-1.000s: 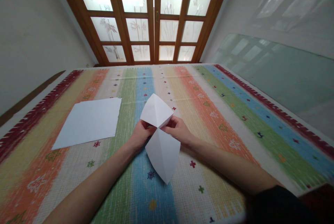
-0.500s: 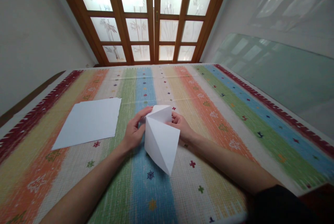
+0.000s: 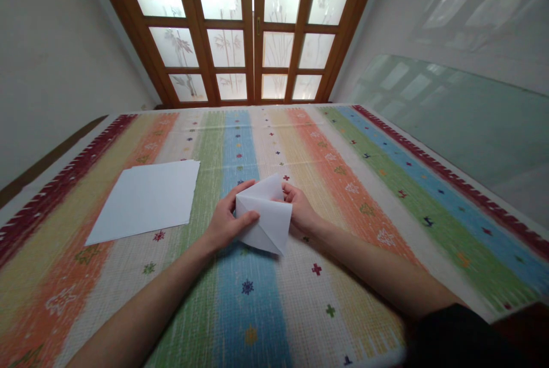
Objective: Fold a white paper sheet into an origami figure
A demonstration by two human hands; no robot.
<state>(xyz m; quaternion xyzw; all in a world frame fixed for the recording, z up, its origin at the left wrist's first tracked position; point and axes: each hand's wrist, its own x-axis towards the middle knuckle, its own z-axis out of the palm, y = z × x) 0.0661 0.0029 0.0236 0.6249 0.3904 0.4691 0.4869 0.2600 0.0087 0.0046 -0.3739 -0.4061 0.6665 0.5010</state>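
Observation:
Between my hands is a folded sheet of white paper (image 3: pixel 266 222), creased into triangular flaps that stand partly apart. My left hand (image 3: pixel 229 215) grips its left side, the thumb pressed on the front flap and the fingers behind. At the right edge, my right hand (image 3: pixel 299 208) holds the paper with its fingers, some of them hidden between or behind the flaps. A pile of white paper sheets (image 3: pixel 146 201) lies flat to the left of my left hand.
A striped tablecloth (image 3: pixel 343 265) in several colours covers the table. Wooden doors with frosted panes (image 3: pixel 253 65) stand beyond its far edge. A pale glass panel (image 3: pixel 454 122) runs along the right side.
The front flap, which pointed down toward me, has swung up and flattened against the rest. My left thumb has moved onto it.

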